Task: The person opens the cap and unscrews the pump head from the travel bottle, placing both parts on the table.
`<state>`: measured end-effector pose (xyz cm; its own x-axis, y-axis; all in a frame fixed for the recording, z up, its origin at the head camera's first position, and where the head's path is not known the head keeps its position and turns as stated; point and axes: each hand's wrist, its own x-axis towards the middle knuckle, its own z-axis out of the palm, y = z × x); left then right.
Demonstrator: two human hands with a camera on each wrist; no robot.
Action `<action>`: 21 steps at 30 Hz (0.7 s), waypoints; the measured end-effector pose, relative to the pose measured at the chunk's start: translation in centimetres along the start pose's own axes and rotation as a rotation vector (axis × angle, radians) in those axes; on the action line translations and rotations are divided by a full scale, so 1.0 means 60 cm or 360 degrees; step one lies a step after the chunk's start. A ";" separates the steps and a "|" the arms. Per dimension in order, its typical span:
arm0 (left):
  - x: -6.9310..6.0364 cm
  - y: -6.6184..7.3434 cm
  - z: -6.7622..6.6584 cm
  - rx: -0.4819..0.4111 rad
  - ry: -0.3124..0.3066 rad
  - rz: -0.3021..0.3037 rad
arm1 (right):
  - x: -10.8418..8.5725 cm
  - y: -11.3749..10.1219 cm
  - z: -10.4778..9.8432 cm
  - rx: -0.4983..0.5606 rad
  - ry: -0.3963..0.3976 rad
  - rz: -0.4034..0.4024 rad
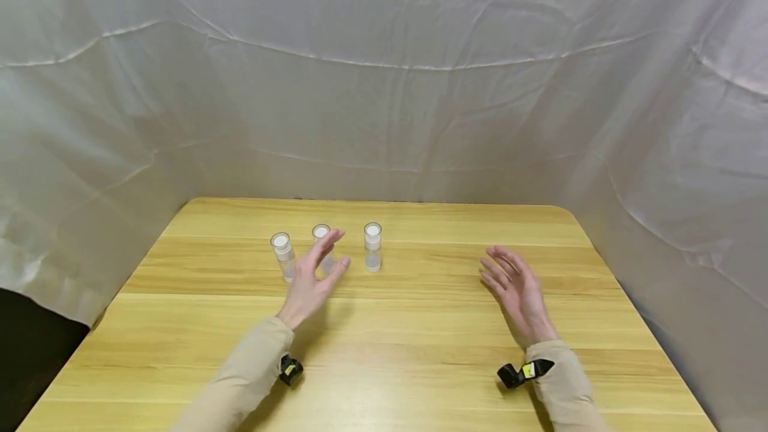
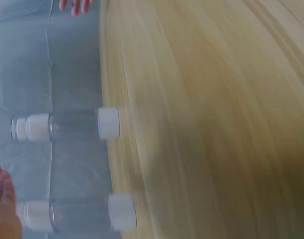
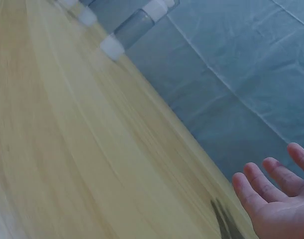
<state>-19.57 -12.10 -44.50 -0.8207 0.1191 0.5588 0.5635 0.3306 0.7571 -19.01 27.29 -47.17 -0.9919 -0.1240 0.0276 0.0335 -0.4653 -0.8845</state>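
Three clear bottles with white tops and bases stand on the wooden table: the left one [image 1: 285,257], the middle one [image 1: 327,264] and the right one [image 1: 373,247]. My left hand [image 1: 312,287] hovers in front of the middle bottle and partly covers it, thumb and fingers apart, holding nothing. In the left wrist view two bottles [image 2: 74,125] show beside the hand's edge [image 2: 4,211]. Well to the right of the bottles, my right hand [image 1: 519,292] is raised over the table with fingers extended and nothing in it; the right wrist view shows its spread fingers [image 3: 281,199].
The wooden table [image 1: 390,365] has rounded far corners. A pale, creased curtain [image 1: 384,112] hangs behind it and along both sides. Each sleeve carries a small black camera, on the left wrist [image 1: 291,370] and the right wrist [image 1: 523,373].
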 end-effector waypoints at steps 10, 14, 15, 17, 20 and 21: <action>0.005 0.001 0.054 -0.0046 -0.0217 -0.0444 | 0.004 0.017 0.024 0.0048 -0.0026 -0.0022; 0.009 -0.003 0.069 -0.0042 -0.0256 -0.0552 | 0.006 0.020 0.034 0.0025 -0.0034 -0.0039; 0.010 -0.005 0.072 -0.0036 -0.0258 -0.0567 | 0.007 0.021 0.036 0.0024 -0.0035 -0.0042; 0.013 -0.010 0.078 -0.0027 -0.0270 -0.0589 | 0.008 0.022 0.041 0.0026 -0.0033 -0.0053; 0.017 -0.017 0.085 -0.0038 -0.0294 -0.0637 | 0.009 0.025 0.047 0.0025 -0.0027 -0.0060; 0.019 -0.020 0.087 -0.0042 -0.0302 -0.0655 | 0.009 0.025 0.049 0.0022 -0.0027 -0.0063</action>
<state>-21.65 -7.50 -46.55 -0.9783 0.1534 0.1396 0.1872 0.3629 0.9129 -19.13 23.94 -47.14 -0.9902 -0.1201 0.0707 -0.0040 -0.4822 -0.8761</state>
